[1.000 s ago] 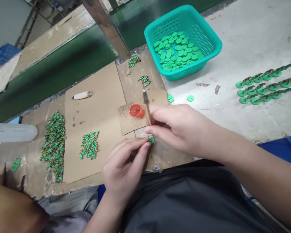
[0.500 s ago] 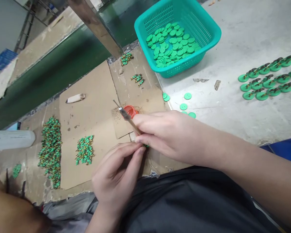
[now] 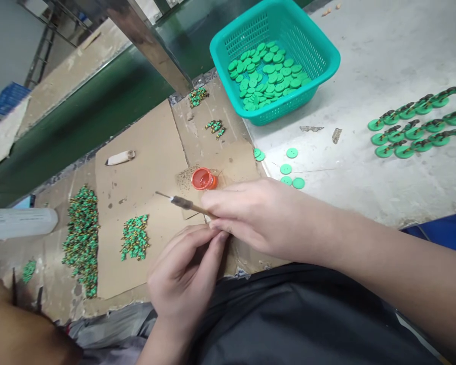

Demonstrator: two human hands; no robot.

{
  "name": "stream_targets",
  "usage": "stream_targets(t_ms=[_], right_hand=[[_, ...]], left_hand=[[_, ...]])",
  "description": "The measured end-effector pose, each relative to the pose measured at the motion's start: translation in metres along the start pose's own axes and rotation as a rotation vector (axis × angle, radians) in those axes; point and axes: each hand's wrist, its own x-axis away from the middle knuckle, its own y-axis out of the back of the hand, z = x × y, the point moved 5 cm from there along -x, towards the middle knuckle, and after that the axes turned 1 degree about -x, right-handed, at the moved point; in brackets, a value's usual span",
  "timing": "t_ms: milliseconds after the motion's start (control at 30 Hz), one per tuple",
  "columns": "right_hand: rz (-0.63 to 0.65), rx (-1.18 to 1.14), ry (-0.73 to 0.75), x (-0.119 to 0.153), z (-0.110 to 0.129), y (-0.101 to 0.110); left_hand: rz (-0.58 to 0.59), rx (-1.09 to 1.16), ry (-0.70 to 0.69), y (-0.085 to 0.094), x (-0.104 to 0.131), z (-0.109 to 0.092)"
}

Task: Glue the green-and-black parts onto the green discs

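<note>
My right hand [image 3: 247,210] is closed around a thin wooden-handled tool [image 3: 184,203] with a dark collar and a fine, needle-like tip pointing left. Just below it, my left hand [image 3: 188,263] pinches thumb against fingers, its fingertips touching those of my right hand. The small green piece in this pinch is hidden now. Beyond my hands stands a small red cup [image 3: 203,178] with red liquid inside. On the cardboard [image 3: 155,147] lies a cluster of small green and gold pieces [image 3: 135,237]; a longer heap [image 3: 81,238] of them is at its left.
A teal basket [image 3: 289,109] of green discs stands at the back. Loose green discs [image 3: 286,169] and rows of discs with dark figures [image 3: 414,133] lie on the right. A white stub [image 3: 120,157], a clear bottle [image 3: 19,223] and another person's arm [image 3: 19,324] are leftward.
The tool has swung in my right hand, its tip moving down and left away from the red cup. The green bit at my left fingertips is now covered.
</note>
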Motion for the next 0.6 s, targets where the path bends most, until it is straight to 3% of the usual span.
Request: stream_targets(t_ms=[100,267,600], right_hand=[[-0.015,-0.008,0.003,0.0010,-0.0010,0.0005],[-0.160,-0.003,0.075,0.0072,-0.0010,0.0070],[-0.072,-0.017,0.038,0.0074,-0.0046,0.0021]], left_hand=[[0.000,-0.002,-0.003,0.0003,-0.0003,0.0006],[-0.006,-0.002,0.003,0.0003,0.0003,0.0003],[-0.001,-0.017,0.010,0.0004,-0.0002,-0.0014]])
